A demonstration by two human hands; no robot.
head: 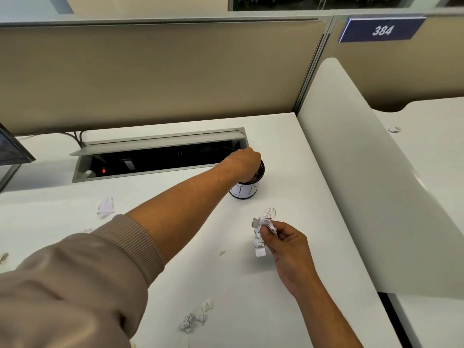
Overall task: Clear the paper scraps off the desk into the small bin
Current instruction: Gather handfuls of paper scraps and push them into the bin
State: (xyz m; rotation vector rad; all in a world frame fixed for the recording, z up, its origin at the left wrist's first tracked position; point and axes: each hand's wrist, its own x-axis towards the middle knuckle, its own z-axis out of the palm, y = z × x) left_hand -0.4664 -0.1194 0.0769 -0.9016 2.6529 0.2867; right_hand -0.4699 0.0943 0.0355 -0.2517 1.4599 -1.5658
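A small round bin (pixel 244 190), dark-rimmed with a white paper label, stands far on the white desk (pixel 288 156), just right of an open cable tray (pixel 160 156). My left hand (pixel 242 164) reaches over its mouth, fingers curled down inside; I cannot tell whether they hold anything. My right hand (pixel 283 243) hovers nearer, thumb and fingers pinching a crumpled wad of printed white paper scraps (pixel 263 231), with strips dangling loose.

Those strips could drop before reaching the bin, I judge, and my left hand could tip so light a bin.

More torn scraps lie near me (pixel 195 317), one tiny piece (pixel 222 252) mid-desk, another (pixel 106 206) to the left. Beige partition panels (pixel 163 76) stand behind; a blue sign reading 384 (pixel 381 30) hangs far right.
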